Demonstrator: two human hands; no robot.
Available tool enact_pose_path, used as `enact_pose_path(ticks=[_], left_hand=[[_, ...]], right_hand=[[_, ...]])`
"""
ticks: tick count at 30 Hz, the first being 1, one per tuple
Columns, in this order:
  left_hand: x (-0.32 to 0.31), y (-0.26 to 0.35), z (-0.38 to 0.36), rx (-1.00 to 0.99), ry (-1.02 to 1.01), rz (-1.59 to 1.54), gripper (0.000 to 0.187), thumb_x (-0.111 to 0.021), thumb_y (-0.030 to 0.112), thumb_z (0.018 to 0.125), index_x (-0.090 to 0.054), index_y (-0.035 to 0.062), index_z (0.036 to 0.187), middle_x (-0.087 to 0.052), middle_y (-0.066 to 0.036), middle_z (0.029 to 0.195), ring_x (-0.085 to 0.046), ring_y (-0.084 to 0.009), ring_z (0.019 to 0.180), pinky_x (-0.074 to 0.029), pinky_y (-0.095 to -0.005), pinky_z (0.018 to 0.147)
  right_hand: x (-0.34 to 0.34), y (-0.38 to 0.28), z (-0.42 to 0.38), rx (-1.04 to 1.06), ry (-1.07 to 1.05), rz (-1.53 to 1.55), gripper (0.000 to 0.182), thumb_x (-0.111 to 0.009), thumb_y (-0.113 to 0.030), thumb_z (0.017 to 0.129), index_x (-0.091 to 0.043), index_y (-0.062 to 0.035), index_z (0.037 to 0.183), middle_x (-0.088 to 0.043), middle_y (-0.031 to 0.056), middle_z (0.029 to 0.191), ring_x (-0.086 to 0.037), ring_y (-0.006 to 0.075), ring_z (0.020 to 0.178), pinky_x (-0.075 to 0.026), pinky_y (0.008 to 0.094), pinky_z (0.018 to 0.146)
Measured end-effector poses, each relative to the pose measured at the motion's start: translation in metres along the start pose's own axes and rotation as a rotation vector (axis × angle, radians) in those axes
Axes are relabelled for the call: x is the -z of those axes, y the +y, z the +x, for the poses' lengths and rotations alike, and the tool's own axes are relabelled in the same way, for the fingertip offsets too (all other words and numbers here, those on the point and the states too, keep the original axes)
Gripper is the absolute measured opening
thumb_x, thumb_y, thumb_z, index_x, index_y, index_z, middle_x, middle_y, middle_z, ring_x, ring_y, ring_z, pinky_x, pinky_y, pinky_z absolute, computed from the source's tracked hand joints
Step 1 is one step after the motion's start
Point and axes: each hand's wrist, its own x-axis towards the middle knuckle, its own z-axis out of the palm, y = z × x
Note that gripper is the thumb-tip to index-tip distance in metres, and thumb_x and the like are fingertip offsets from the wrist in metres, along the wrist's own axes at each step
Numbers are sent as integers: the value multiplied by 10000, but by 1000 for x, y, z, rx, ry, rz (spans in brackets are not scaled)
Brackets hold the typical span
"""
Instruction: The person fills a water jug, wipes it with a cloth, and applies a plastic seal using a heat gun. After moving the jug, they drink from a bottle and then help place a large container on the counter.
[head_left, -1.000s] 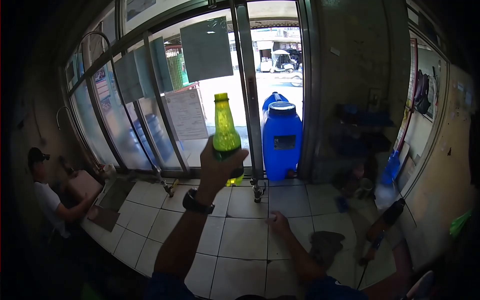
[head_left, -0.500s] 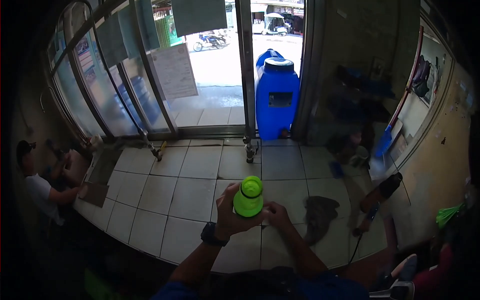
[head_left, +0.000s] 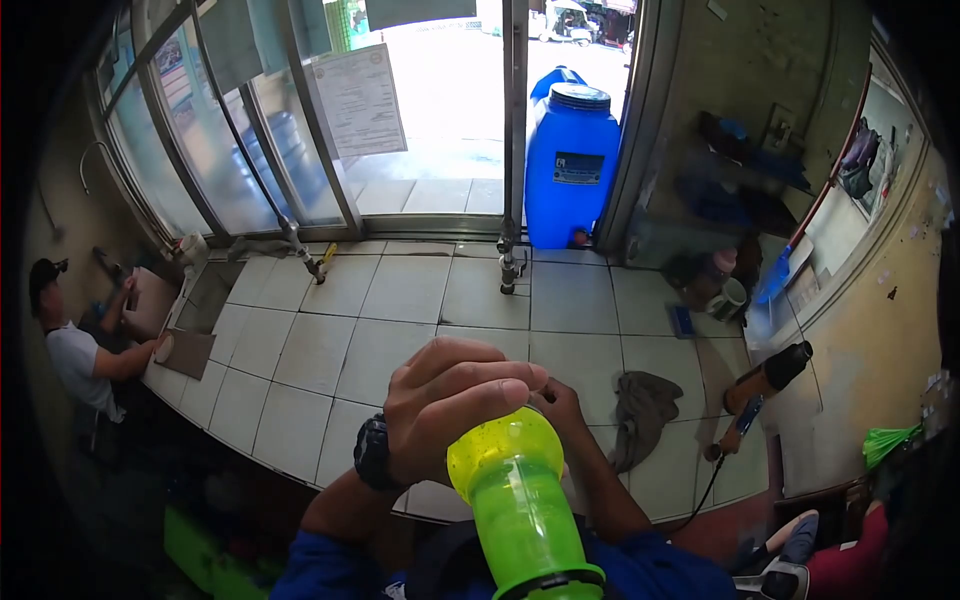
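My left hand (head_left: 440, 400), with a black watch on its wrist, curls over the far end of a translucent lime-green bottle (head_left: 525, 510). The bottle tilts toward me, its black-ringed neck at the bottom of the view and its yellowish, wider end under my fingers. Beside my left fingertips, my right hand (head_left: 560, 405) has its fingers bent in against that same far end, partly hidden behind the bottle. Beyond my right forearm, a crumpled grey cloth (head_left: 645, 410) lies on the white tiled counter (head_left: 400, 290).
A blue water container (head_left: 572, 170) stands by the glass door. Taps (head_left: 315, 265) rise from the counter's far edge. On the right are a corded hand tool (head_left: 735, 435) and a blue box (head_left: 682, 320). At the far left, a person (head_left: 80, 360) reaches onto the counter.
The bottle has tipped from upright to leaning toward me and come nearer, its neck swinging down toward me. My left hand has shifted left and rolled over its far end. The view has tilted down.
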Motion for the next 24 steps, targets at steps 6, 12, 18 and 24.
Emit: enact_pose_path(ticks=[6, 12, 18, 24], left_hand=[[11, 2, 14, -119, 13, 59, 572, -797, 328, 726, -521, 99, 1171, -698, -93, 967, -626, -212, 798, -515, -306, 633], [15, -3, 26, -213, 79, 60, 484, -775, 269, 756, -562, 93, 1154, -669, -132, 1022, -634, -226, 844, -530, -314, 649], [33, -9, 50, -356, 101, 132, 431, -750, 146, 772, -600, 118, 1175, -597, -201, 1144, -622, -276, 951, -555, -336, 739], [44, -7, 69, -454, 110, 176, 430, -740, 84, 769, -610, 120, 1178, -579, -209, 1174, -597, -295, 1022, -555, -337, 779]], right_hand=[[1, 4, 1, -20, -21, 36, 263, -649, -78, 828, -631, -19, 1083, -570, 7, 678, -476, 55, 469, -387, 231, 415], [1, 1, -5, -5, -13, 50, 260, -635, -68, 836, -628, -19, 1091, -575, 7, 694, -497, 61, 496, -407, 226, 423], [0, -23, -9, -14, 17, 143, 262, -619, -56, 840, -625, -20, 1099, -590, 14, 725, -537, 70, 553, -432, 215, 437], [-1, -25, -13, -37, 14, 84, 272, -613, -51, 826, -622, -10, 1095, -607, 23, 748, -576, 79, 599, -450, 211, 461]])
